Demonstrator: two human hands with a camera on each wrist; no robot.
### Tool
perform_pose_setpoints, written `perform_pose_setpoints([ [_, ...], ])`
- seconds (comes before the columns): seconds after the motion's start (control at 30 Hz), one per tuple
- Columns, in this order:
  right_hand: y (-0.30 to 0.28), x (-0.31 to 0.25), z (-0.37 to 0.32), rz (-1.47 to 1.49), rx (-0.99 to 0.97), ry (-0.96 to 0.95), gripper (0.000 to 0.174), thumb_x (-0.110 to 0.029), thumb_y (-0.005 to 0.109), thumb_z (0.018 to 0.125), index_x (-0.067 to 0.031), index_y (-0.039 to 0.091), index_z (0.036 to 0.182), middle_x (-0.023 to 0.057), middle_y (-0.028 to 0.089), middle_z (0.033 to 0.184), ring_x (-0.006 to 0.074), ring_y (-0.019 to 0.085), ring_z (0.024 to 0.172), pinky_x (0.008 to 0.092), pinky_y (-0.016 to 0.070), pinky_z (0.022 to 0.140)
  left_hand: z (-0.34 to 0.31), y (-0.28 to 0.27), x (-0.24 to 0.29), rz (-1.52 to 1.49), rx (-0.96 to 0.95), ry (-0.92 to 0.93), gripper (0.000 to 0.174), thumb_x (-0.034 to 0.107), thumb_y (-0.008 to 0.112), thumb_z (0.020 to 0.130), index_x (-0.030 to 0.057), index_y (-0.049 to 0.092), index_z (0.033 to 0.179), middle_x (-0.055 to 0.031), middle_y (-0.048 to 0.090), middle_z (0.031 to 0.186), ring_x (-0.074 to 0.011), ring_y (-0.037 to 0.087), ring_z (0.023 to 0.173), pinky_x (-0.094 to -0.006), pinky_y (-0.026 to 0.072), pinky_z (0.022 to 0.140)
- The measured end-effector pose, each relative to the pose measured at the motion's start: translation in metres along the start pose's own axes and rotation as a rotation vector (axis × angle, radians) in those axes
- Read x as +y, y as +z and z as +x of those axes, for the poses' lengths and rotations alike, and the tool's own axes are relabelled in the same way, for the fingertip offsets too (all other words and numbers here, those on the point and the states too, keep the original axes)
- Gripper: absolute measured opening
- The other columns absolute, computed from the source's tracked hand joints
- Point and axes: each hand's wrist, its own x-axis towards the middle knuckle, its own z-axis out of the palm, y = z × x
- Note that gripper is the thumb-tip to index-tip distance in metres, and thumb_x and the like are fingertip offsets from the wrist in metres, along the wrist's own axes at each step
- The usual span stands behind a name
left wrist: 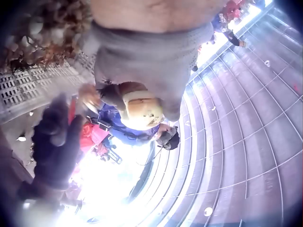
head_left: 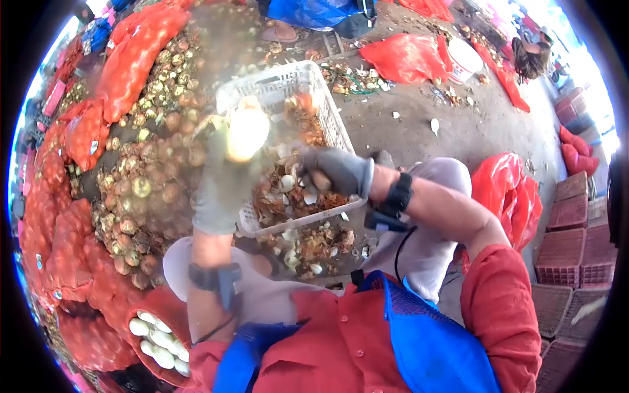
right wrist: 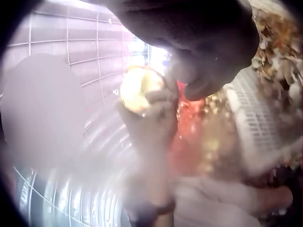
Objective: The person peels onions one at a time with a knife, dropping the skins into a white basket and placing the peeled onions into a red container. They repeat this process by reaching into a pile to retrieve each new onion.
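Observation:
My gloved left hand [head_left: 226, 187] grips a pale, partly peeled onion [head_left: 247, 134] above the left side of a white plastic crate [head_left: 336, 121]. Glare washes out part of the onion in the head view; in the left wrist view the same onion [left wrist: 144, 111] sticks out below the gloved fingers. To the right, my gloved right hand [head_left: 337, 171] hovers over the crate with its fingers bent, apart from the onion. I cannot tell whether it holds anything. Onion skins and pale scraps [head_left: 288, 190] lie in the crate below both hands.
A broad heap of onions [head_left: 141, 190] spreads to the left, beside red mesh sacks [head_left: 65, 242]. An open sack of peeled white onions [head_left: 157, 340] stands at lower left. Red plastic bags [head_left: 504, 190] and a white bucket [head_left: 464, 60] are on the right. Stacked crates [head_left: 560, 255] line the far right.

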Motion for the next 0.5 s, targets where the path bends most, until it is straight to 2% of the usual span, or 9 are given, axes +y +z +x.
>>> perform_pose_setpoints([
  [0.07, 0.02, -0.032, -0.025, -0.186, 0.044, 0.15, 0.015, -0.02, 0.055, 0.103, -0.0077, 0.061, 0.109, 0.0018, 0.056, 0.065, 0.0125, 0.052, 0.045, 0.0313, 0.0478, 0.046, 0.0, -0.01, 0.002, -0.049, -0.043, 0.015, 0.062, 0.048, 0.064, 0.1, 0.0073, 0.05, 0.144, -0.0062, 0.064, 0.127, -0.0165, 0.06, 0.098, -0.0293, 0.0478, 0.072],
  [0.13, 0.052, -0.066, -0.053, -0.319, 0.173, -0.33, 0.013, -0.011, 0.056, 0.096, -0.0082, 0.064, 0.107, 0.0068, 0.06, 0.073, 0.0219, 0.061, 0.054, 0.0381, 0.052, 0.054, -0.006, 0.001, 0.008, 0.216, -0.065, 0.068, 0.066, 0.043, 0.071, 0.095, 0.0055, 0.049, 0.145, -0.0056, 0.062, 0.132, -0.0161, 0.06, 0.104, -0.029, 0.0472, 0.073],
  [0.17, 0.056, -0.076, -0.062, -0.315, 0.177, -0.332, 0.013, -0.011, 0.056, 0.096, -0.0082, 0.064, 0.107, 0.0068, 0.06, 0.073, 0.0219, 0.061, 0.054, 0.0381, 0.052, 0.054, -0.004, -0.001, 0.009, 0.494, -0.062, 0.114, 0.069, 0.041, 0.075, 0.092, 0.0048, 0.048, 0.145, -0.0054, 0.061, 0.134, -0.0158, 0.06, 0.106, -0.0287, 0.0472, 0.073],
  [0.2, 0.057, -0.086, -0.069, -0.816, 0.228, -0.613, 0.018, -0.008, 0.057, 0.09, -0.0069, 0.065, 0.106, 0.0099, 0.063, 0.084, 0.027, 0.064, 0.064, 0.0412, 0.0534, 0.06, -0.003, 0.003, 0.011, 0.751, -0.049, 0.161, 0.072, 0.038, 0.078, 0.089, 0.0041, 0.048, 0.145, -0.0051, 0.06, 0.136, -0.0156, 0.06, 0.108, -0.0285, 0.0471, 0.074],
  [0.23, 0.057, -0.092, -0.073, -1.324, 0.269, -0.883, 0.023, -0.006, 0.058, 0.084, -0.0057, 0.066, 0.106, 0.013, 0.065, 0.094, 0.0322, 0.068, 0.073, 0.0443, 0.0549, 0.066, -0.008, 0.009, 0.011, 0.453, -0.103, 0.095, 0.075, 0.038, 0.08, 0.087, 0.0041, 0.047, 0.146, -0.0053, 0.061, 0.135, -0.0158, 0.061, 0.109, -0.0281, 0.0473, 0.075],
  [0.27, 0.054, -0.088, -0.072, -1.325, 0.272, -0.883, 0.023, -0.006, 0.058, 0.084, -0.0057, 0.066, 0.106, 0.013, 0.065, 0.094, 0.0322, 0.068, 0.073, 0.0443, 0.0549, 0.066, -0.01, 0.015, 0.012, 0.155, -0.15, 0.027, 0.077, 0.037, 0.082, 0.086, 0.0041, 0.047, 0.146, -0.0054, 0.061, 0.134, -0.016, 0.061, 0.11, -0.0277, 0.0475, 0.077],
  [0.33, 0.052, -0.075, -0.066, -1.593, 0.279, -0.953, 0.034, -0.008, 0.061, 0.076, -0.0044, 0.066, 0.109, 0.0159, 0.062, 0.113, 0.0381, 0.068, 0.088, 0.0456, 0.0559, 0.074, -0.008, 0.019, 0.011, 0.184, -0.141, 0.008, 0.081, 0.034, 0.085, 0.081, 0.0028, 0.047, 0.146, -0.0066, 0.062, 0.134, -0.0175, 0.062, 0.116, -0.0291, 0.0506, 0.087],
  [0.37, 0.05, -0.075, -0.063, -1.625, 0.275, -0.811, 0.033, -0.009, 0.062, 0.077, -0.0047, 0.066, 0.109, 0.0148, 0.062, 0.115, 0.0361, 0.069, 0.089, 0.0467, 0.0559, 0.078, -0.005, 0.024, 0.009, 0.36, -0.111, 0.028, 0.082, 0.032, 0.086, 0.08, 0.0024, 0.048, 0.146, -0.0068, 0.063, 0.134, -0.0187, 0.062, 0.118, -0.0313, 0.0506, 0.093],
  [0.5, 0.046, -0.069, -0.058, -1.666, 0.289, -0.836, 0.029, -0.01, 0.063, 0.081, -0.0056, 0.067, 0.11, 0.0133, 0.063, 0.108, 0.0328, 0.069, 0.094, 0.0455, 0.0549, 0.08, 0.023, 0.002, 0.003, 0.947, -0.147, 0.09, 0.086, 0.026, 0.088, 0.073, -0.0013, 0.049, 0.144, -0.0086, 0.064, 0.133, -0.0215, 0.064, 0.12, -0.0381, 0.0487, 0.105],
])
